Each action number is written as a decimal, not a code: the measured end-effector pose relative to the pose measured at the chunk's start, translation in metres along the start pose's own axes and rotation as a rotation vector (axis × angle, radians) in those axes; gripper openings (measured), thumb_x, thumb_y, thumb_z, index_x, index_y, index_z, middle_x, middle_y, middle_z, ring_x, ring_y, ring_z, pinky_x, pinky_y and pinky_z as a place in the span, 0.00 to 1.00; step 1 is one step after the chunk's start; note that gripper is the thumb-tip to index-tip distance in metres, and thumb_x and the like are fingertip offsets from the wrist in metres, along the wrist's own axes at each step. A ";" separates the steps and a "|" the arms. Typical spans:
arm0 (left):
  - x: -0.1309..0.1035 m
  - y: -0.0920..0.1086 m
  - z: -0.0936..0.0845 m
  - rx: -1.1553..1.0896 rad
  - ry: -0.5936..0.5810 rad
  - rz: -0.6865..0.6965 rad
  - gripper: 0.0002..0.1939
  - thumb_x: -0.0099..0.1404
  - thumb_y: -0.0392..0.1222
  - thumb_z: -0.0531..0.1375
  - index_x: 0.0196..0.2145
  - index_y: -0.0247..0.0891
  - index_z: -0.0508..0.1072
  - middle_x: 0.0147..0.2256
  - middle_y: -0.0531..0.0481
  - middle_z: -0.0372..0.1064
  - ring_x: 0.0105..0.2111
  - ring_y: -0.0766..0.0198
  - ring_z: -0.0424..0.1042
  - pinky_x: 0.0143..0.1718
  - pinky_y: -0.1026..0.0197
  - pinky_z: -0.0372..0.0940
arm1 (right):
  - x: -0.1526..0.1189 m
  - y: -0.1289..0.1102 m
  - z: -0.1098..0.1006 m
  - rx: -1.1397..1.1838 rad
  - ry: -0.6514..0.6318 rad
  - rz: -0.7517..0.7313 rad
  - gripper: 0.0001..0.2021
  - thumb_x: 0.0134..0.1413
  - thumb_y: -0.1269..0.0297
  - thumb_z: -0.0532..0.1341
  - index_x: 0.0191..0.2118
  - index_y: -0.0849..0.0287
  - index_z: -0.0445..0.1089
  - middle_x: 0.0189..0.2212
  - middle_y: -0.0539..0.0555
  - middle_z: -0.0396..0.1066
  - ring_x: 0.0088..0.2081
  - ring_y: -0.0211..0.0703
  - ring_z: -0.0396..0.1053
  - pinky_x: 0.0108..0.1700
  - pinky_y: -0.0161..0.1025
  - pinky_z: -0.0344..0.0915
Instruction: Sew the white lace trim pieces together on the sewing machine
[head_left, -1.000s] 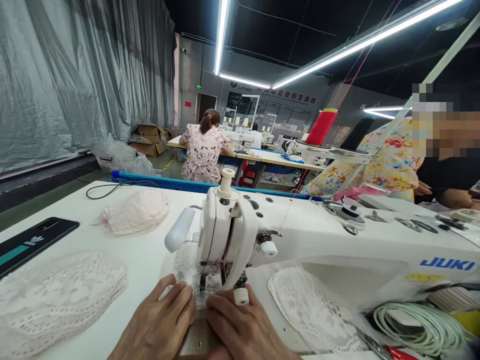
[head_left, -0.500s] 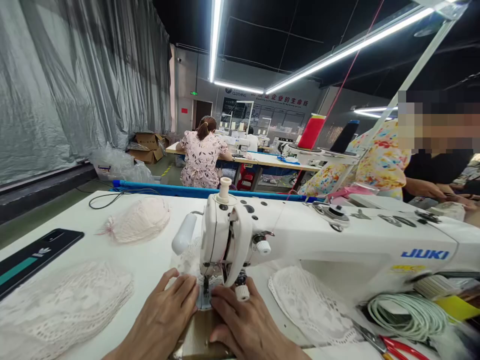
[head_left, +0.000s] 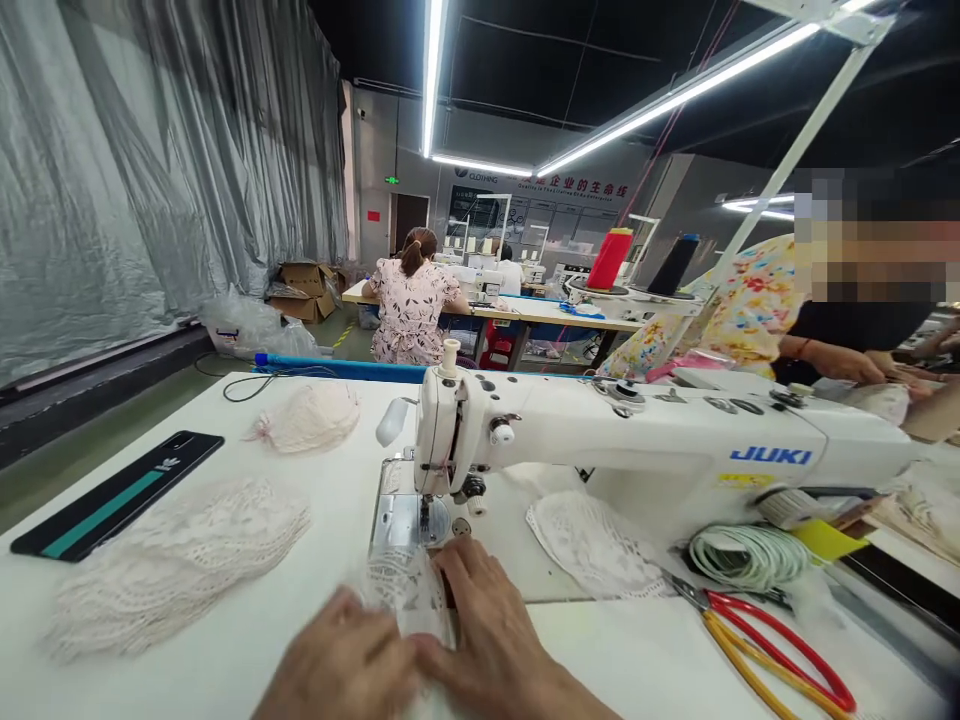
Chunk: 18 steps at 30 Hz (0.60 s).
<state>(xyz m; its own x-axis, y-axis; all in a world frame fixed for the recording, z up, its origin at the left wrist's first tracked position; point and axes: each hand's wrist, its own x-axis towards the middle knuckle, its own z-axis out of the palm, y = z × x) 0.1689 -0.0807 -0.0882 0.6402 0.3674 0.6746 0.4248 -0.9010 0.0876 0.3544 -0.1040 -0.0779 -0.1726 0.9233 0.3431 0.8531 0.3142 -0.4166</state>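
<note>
One lace piece [head_left: 401, 580] lies lengthwise between presser foot [head_left: 425, 518] and person, right hand [head_left: 491, 615] along its right edge, thumb spread, left hand [head_left: 341, 655] at its near-left side, grip too blurred to tell.

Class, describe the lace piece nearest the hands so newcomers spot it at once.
Find the white JUKI sewing machine. In front of its needle end lies a white lace piece. Unlike the lace stack at left and lace panel at right, it touches the right hand.
</note>
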 end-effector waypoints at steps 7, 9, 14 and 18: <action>0.048 -0.023 -0.014 -0.041 -0.495 -0.480 0.18 0.56 0.26 0.57 0.45 0.35 0.69 0.38 0.45 0.70 0.38 0.55 0.71 0.37 0.57 0.65 | -0.002 -0.002 0.011 0.181 0.071 0.181 0.09 0.41 0.77 0.56 0.31 0.59 0.59 0.34 0.55 0.62 0.35 0.46 0.63 0.36 0.41 0.61; 0.036 -0.016 -0.021 -0.051 -0.512 -0.498 0.14 0.55 0.27 0.57 0.39 0.36 0.71 0.30 0.51 0.70 0.34 0.57 0.72 0.34 0.60 0.65 | -0.006 -0.003 0.003 0.338 0.000 0.192 0.07 0.43 0.77 0.56 0.27 0.59 0.59 0.31 0.52 0.62 0.33 0.42 0.62 0.35 0.38 0.60; -0.004 0.004 -0.053 -0.339 -0.537 -0.647 0.15 0.55 0.43 0.62 0.42 0.42 0.69 0.31 0.54 0.69 0.33 0.58 0.70 0.31 0.62 0.65 | -0.025 -0.024 -0.025 0.822 -0.347 0.224 0.12 0.48 0.60 0.63 0.28 0.60 0.60 0.22 0.46 0.60 0.24 0.33 0.59 0.27 0.30 0.56; -0.011 0.020 -0.070 -0.708 -0.501 -0.685 0.31 0.53 0.55 0.64 0.52 0.42 0.64 0.49 0.45 0.63 0.49 0.52 0.63 0.48 0.54 0.61 | -0.041 -0.046 -0.051 1.147 -0.575 0.278 0.21 0.39 0.51 0.69 0.31 0.62 0.62 0.23 0.46 0.63 0.26 0.33 0.61 0.30 0.31 0.56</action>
<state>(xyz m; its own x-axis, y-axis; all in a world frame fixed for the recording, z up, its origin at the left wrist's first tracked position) 0.1250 -0.1186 -0.0423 0.6642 0.7466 -0.0369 0.4288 -0.3401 0.8369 0.3475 -0.1678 -0.0304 -0.4871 0.8592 -0.1566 0.0423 -0.1558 -0.9869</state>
